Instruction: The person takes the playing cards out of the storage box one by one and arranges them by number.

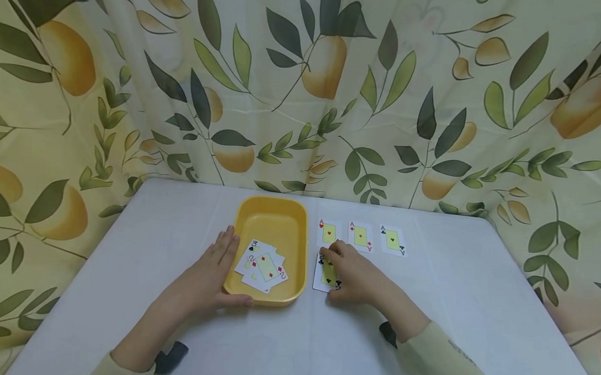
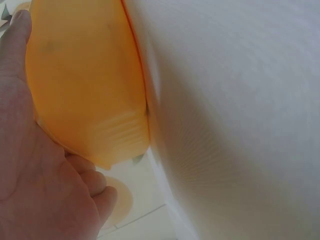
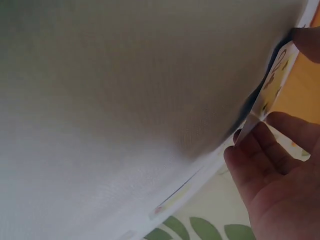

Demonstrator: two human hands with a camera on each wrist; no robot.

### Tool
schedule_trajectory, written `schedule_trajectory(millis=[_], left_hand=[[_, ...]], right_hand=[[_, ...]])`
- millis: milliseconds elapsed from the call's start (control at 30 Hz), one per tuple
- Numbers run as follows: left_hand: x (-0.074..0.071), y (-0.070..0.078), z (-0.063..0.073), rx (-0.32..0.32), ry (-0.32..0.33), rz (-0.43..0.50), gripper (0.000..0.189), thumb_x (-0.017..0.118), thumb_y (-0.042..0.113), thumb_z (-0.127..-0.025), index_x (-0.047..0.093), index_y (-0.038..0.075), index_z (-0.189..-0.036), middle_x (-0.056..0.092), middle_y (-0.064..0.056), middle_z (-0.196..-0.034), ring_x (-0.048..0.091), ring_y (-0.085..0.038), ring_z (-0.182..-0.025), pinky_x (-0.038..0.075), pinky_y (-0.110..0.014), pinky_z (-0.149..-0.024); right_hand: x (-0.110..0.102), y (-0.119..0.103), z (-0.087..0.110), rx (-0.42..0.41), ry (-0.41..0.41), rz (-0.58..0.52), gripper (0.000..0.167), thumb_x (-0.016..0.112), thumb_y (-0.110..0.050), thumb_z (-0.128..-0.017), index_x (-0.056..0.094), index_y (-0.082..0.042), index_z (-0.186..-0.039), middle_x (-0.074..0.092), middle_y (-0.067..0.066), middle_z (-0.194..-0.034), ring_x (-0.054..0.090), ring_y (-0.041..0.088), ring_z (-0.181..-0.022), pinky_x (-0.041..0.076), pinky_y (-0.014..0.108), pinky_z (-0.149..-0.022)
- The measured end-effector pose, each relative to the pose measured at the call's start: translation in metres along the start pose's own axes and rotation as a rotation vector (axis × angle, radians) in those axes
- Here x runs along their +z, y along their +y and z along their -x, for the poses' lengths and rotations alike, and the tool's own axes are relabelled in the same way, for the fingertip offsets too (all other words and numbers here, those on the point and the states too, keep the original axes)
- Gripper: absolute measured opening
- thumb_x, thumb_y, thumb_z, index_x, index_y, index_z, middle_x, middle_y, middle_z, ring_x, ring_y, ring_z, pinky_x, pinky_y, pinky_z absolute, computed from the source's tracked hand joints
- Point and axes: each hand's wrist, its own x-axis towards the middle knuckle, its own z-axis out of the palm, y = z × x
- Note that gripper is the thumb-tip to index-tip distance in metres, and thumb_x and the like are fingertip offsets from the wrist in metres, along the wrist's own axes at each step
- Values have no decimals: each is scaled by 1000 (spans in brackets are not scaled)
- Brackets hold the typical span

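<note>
My left hand [image 1: 205, 275] rests along the left side of a yellow plastic tray [image 1: 302, 254], fingers stretched along the rim and thumb at its near edge. Inside the tray lie several overlapping face-up cards, a two of diamonds [image 1: 267, 267] on top. Right of the tray, my right hand [image 1: 359, 275] pinches a playing card [image 1: 323, 281] with black club marks by its edges, low over the table; its number is partly covered. In the right wrist view, thumb and fingertips grip this card [image 3: 272, 85] at opposite ends.
Beyond the right hand, an ace of hearts [image 1: 330, 232], an ace of diamonds [image 1: 360, 236] and an ace of clubs [image 1: 392, 240] lie face up in a row. A white cloth covers the table [image 1: 456, 281]. Behind it hangs a fruit-patterned curtain [image 1: 293, 115].
</note>
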Motion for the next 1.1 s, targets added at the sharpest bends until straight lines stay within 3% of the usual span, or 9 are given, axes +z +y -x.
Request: schedule_trajectory(millis=[267,533,833,1100], left_hand=[[-1,-1,1,-14,-7,5,135,65,84,-69,9,1,-159,-7,-13,-168,2,-31,-155,19,-48,-123],[0,-1,0,-2,-11,-4,133,66,81,-70,8,0,-159,-7,-14,-168,2,-33,-155,19,-48,-123],[0,0,1,3,-2,-3,133,66,82,-70,10,-1,-159,-5,-14,-168,4,-33,-155,20,-49,-123],[-1,-1,1,-4,-12,-8,134,66,82,-69,10,-1,-159,-6,-14,-168,4,-33,-155,19,-49,-123]], right_hand=[[-3,9,-11,5,-39,-13,86,84,-36,-71,49,-22,-149,50,-2,-132,47,13,-106,50,27,-91],[-6,11,-8,-25,-53,-5,83,84,-34,-71,52,-22,-146,52,-1,-131,47,14,-105,50,29,-90],[-17,7,-6,-76,19,-23,84,81,-35,-72,49,-18,-148,50,2,-140,49,20,-122,49,38,-103],[-44,-24,-12,-188,111,-114,77,76,-33,-77,50,-17,-147,48,4,-144,47,23,-131,48,42,-106]])
